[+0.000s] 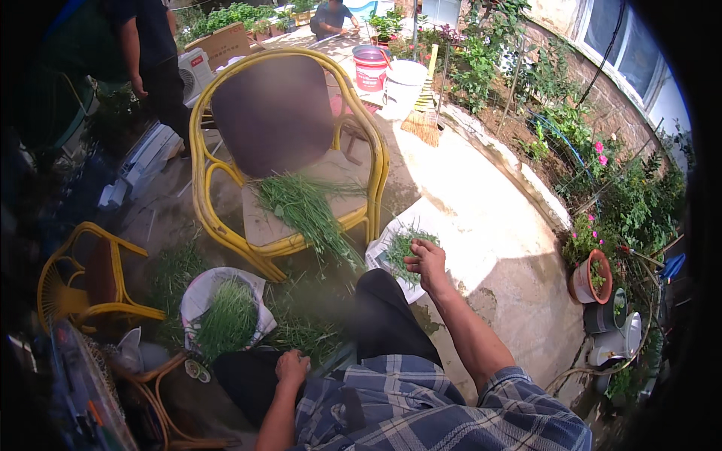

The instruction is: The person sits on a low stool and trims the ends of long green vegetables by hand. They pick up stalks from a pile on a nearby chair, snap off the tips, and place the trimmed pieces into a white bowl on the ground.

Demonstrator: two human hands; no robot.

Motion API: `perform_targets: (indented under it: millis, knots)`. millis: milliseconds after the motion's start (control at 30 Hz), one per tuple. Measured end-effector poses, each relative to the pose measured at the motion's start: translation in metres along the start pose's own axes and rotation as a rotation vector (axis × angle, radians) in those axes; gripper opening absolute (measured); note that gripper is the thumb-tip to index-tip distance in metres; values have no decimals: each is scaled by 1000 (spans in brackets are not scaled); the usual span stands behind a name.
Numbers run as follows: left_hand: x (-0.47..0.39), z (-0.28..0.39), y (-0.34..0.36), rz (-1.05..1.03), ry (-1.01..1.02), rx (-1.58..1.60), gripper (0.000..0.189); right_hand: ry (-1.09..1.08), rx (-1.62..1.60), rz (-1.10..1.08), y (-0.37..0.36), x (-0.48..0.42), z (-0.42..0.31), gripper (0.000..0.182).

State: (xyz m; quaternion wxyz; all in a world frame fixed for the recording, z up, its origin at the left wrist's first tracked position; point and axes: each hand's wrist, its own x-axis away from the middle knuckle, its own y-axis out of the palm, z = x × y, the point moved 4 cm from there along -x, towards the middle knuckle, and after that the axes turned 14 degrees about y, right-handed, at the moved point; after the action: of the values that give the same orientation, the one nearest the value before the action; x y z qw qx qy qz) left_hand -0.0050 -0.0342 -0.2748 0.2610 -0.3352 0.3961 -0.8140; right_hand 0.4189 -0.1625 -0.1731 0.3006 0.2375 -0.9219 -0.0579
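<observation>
My right hand (428,265) hovers over a small heap of cut greens (401,245) on a white sheet (474,260), fingers apart and nothing visible in them. My left hand (291,367) rests by my left thigh with fingers curled; whether it grips something is hidden. Just beyond my knees is a yellow cane armchair (197,186), with a large bunch of long green stalks (302,211) lying across its seat. Left of my legs stands a round container lined with a white sack (198,293). Long thin greens (228,324) fill much of it.
Loose stalks (307,332) litter the ground. A smaller yellow chair (101,276) stands at left. Beyond are a red bucket (371,76), a white bucket (404,84) and a straw broom (422,127). One person (152,62) stands at upper left; another (333,20) crouches farther off.
</observation>
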Motion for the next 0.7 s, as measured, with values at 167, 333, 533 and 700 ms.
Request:
perform_targets:
  millis: [167, 333, 533, 700]
  knots:
    - [-4, 45, -46, 295, 163, 192, 44, 247, 151, -310, 83, 69, 77, 34]
    - [23, 147, -125, 621, 593, 337, 56, 663, 259, -583, 154, 150, 115, 39]
    - [43, 171, -123, 689, 703, 270, 71, 239, -258, -1123, 186, 177, 175, 40]
    - [19, 155, -112, 756, 693, 464, 70, 742, -380, -1312, 181, 157, 195, 43]
